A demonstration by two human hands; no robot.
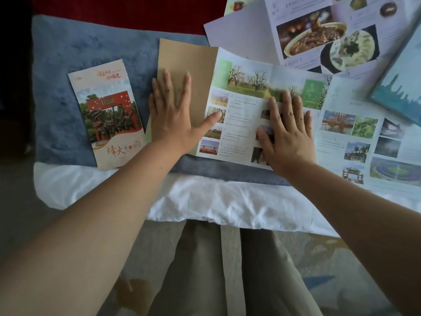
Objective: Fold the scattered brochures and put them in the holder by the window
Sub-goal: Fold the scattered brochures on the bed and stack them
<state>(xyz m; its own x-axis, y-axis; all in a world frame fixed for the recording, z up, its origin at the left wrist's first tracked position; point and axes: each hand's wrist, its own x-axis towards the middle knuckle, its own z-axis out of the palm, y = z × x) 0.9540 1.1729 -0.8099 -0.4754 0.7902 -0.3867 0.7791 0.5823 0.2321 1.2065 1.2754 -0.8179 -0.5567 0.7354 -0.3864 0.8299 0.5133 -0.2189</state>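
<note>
Pressure wants to run evenly along the crease: left hand [169, 110] lies flat, fingers straight, on the tan flap [182, 58] of the half-folded brochure [241, 87] on the blue blanket [79, 46], right hand [288, 131], likewise flat, pinning its panels at three o'clock.

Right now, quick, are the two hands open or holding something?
Left hand: open, fingers flat, pressing the tan panel of the brochure.
Right hand: open, fingers flat on the same brochure's printed pages.
</note>
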